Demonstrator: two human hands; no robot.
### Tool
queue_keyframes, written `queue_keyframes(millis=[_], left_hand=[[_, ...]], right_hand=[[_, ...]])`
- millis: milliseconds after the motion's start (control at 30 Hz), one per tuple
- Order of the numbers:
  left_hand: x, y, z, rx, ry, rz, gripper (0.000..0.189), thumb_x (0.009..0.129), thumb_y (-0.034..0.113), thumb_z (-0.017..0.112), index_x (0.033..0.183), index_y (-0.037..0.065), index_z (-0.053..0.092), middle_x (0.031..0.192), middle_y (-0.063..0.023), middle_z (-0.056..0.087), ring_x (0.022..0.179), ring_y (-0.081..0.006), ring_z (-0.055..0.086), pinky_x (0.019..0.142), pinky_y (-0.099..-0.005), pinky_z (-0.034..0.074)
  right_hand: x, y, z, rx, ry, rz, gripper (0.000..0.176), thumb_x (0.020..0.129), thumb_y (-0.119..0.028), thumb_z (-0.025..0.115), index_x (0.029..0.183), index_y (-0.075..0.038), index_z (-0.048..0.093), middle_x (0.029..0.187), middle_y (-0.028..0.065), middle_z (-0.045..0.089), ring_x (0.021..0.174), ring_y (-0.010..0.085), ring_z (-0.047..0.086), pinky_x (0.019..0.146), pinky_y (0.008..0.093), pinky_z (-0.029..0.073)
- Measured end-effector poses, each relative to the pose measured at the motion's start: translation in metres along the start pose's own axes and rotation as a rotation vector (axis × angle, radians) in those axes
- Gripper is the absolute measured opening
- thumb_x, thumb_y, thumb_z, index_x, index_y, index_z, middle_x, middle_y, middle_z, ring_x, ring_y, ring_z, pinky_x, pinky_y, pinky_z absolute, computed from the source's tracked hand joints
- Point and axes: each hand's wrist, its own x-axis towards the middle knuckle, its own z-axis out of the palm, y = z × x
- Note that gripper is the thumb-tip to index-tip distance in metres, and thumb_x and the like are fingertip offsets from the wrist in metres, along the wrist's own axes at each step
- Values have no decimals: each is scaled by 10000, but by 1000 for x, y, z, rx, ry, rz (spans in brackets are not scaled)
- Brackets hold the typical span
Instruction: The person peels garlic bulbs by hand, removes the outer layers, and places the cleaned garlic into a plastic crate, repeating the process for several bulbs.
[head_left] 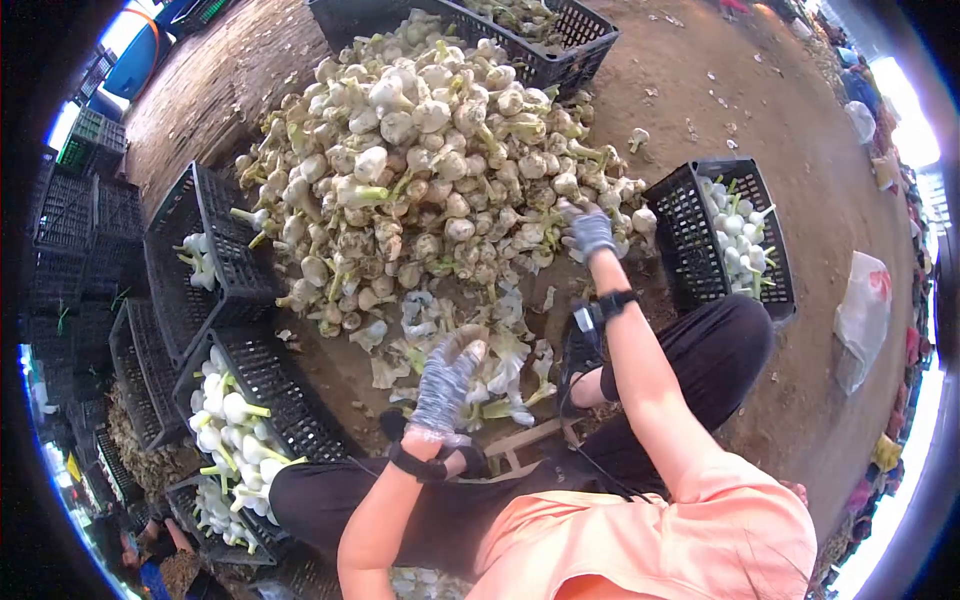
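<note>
A large heap of unpeeled garlic bulbs (pixel 430 150) lies on the ground in front of me. My right hand (pixel 590 232), in a grey glove, reaches to the heap's right edge, its fingers bent at the bulbs; whether it grips one is unclear. Nearer my body, my left hand (pixel 448 385), also gloved, is held above loose peeled skins (pixel 505 365). Its fingers are curled with the fingertips near the thumb, and I cannot make out what is between them. Cleaned white bulbs (pixel 235 425) fill a black crate at my left, and more white bulbs (pixel 740 235) lie in another crate at the right.
A black crate (pixel 205 265) holding a few white bulbs stands left of the heap, with stacked crates (pixel 85 230) beyond. Another crate (pixel 565 55) stands behind the heap. A plastic bag (pixel 862 320) lies at the right. Part of another person (pixel 160 565) shows at lower left.
</note>
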Motion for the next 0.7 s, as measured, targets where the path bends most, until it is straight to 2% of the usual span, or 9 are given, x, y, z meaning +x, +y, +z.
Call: queue_keyframes(millis=[67, 133, 200, 267, 367, 400, 467, 600, 700], left_hand=[[2, 0, -3, -22, 12, -7, 284, 847, 124, 564, 1115, 38, 528, 1034, -38, 579, 901, -133, 563, 793, -277, 469], [3, -2, -4, -52, 23, -11, 277, 844, 111, 566, 1110, 43, 533, 1037, -38, 578, 898, -129, 562, 788, -275, 468], [5, -2, -3, -82, 118, 100, 283, 832, 73, 573, 1112, 49, 538, 1029, -39, 582, 909, -128, 555, 801, -280, 464], [12, -3, -6, 11, 141, 161, 438, 798, 8, 592, 1214, 58, 465, 1145, -62, 527, 958, -153, 540, 832, -291, 458], [19, -6, -9, -65, 76, 362, 761, 730, -4, 666, 1360, 83, 249, 1347, -74, 334, 1138, -200, 422, 910, -307, 417], [10, 10, -1, -162, 55, 330, 733, 726, 47, 690, 1341, 79, 292, 1315, -69, 374, 1172, -189, 385, 929, -312, 399], [12, 18, -2, 75, -23, 491, 697, 720, 81, 705, 1311, 65, 336, 1268, -75, 416, 1150, -187, 412, 939, -315, 391], [-7, 33, 11, -236, -48, 414, 646, 700, 92, 725, 1251, 39, 393, 1161, -79, 499, 1054, -168, 495, 927, -295, 403], [-12, 33, 23, -198, -39, 499, 648, 669, 54, 741, 1224, 34, 408, 1133, -80, 517, 1032, -169, 512, 904, -292, 431]], right_hand=[[-39, -78, 5, -591, -43, -27, 366, 757, -291, 619, 1003, -29, 549, 801, 178, 612, 775, 332, 591, 681, 399, 475], [-61, -122, 0, -590, -113, 145, 401, 715, -287, 639, 987, -2, 566, 904, 236, 603, 879, 389, 563, 789, 401, 443], [-74, -134, -1, -530, -88, -52, 390, 704, -268, 637, 972, 10, 582, 916, 234, 604, 903, 399, 553, 791, 405, 442], [-90, -144, -1, -551, -69, -208, 363, 726, -230, 646, 994, 6, 583, 878, 192, 628, 798, 322, 607, 693, 377, 484], [-134, -180, -13, -45, -455, -72, 272, 741, -189, 620, 948, -12, 620, 843, 168, 634, 775, 250, 604, 719, 340, 472], [-153, -202, -21, -10, -551, -38, 287, 741, -209, 641, 945, -9, 625, 822, 151, 639, 743, 213, 599, 709, 331, 472], [-189, -237, -38, 67, -647, -5, 322, 752, -242, 645, 968, -6, 615, 818, 129, 638, 719, 180, 587, 674, 314, 474], [-231, -283, -64, 273, -817, 169, 392, 788, -308, 637, 1016, 4, 577, 828, 65, 624, 681, 100, 563, 578, 239, 465], [-250, -267, -57, 411, -776, -46, 314, 804, -256, 633, 968, 2, 561, 824, 18, 597, 720, 57, 524, 620, 211, 460]])
